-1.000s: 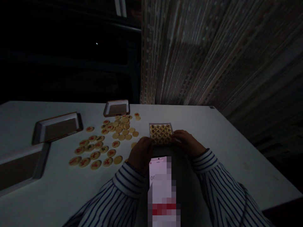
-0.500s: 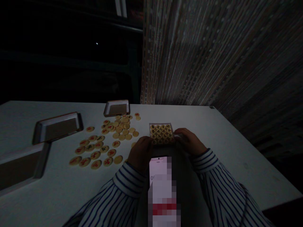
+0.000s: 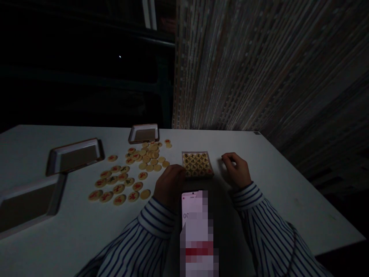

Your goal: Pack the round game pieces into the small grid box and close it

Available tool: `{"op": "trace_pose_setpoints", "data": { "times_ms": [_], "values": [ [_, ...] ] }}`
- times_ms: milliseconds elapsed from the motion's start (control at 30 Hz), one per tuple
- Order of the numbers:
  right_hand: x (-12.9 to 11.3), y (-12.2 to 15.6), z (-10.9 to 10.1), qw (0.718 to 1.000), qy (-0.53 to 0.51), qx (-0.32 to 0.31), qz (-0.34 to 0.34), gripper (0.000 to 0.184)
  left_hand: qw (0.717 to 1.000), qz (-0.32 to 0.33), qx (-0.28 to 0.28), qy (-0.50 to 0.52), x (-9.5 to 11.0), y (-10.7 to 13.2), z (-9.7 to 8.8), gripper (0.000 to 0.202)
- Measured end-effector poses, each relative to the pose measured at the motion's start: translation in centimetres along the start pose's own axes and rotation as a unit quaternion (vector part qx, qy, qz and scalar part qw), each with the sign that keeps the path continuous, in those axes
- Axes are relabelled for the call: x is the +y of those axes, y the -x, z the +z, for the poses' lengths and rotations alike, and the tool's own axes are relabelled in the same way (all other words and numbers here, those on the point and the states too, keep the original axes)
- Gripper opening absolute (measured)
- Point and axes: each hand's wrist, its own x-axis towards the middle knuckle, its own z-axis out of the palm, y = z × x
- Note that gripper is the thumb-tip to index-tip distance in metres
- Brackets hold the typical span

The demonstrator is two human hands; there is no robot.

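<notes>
A small square tray (image 3: 197,164) packed with round chess pieces marked in black lies on the white table (image 3: 273,181). My left hand (image 3: 170,185) rests against the tray's near left corner, fingers curled; whether it grips anything is hidden. My right hand (image 3: 237,170) sits on the table to the right of the tray, apart from it, fingers loosely curled with nothing seen in them. Both sleeves are striped.
Several loose round pieces (image 3: 131,173), red-marked and plain, lie scattered left of the tray. Three empty rectangular lids or trays (image 3: 75,154) (image 3: 143,133) (image 3: 29,200) stand at left and back. A lit phone screen (image 3: 196,231) hangs near my chest. Dark wall behind.
My right hand has let go of the tray's right side and moved off to the right. The left hand stays at the tray's near left corner.
</notes>
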Motion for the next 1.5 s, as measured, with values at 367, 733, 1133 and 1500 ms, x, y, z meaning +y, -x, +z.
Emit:
{"op": "trace_pose_setpoints", "data": {
  "times_ms": [367,733,1133,1500],
  "values": [
    [-0.3,0.1,0.0,0.999,0.009,0.011,-0.038,0.02,0.993,-0.058,0.075,0.064,0.9,-0.4,-1.6,0.016],
    [-0.7,0.2,-0.1,0.999,-0.032,0.02,-0.01,0.022,0.98,-0.142,0.099,0.102,-0.4,0.2,-5.1,0.023],
    [-1.0,0.2,-0.3,0.999,-0.044,0.016,0.026,0.028,0.969,-0.209,0.13,0.036,-4.6,0.7,-10.1,0.03],
    [-1.4,0.2,-0.6,0.995,-0.066,0.022,0.066,0.034,0.967,-0.229,0.113,0.013,-8.3,1.9,-12.0,0.029]
  ]
}}
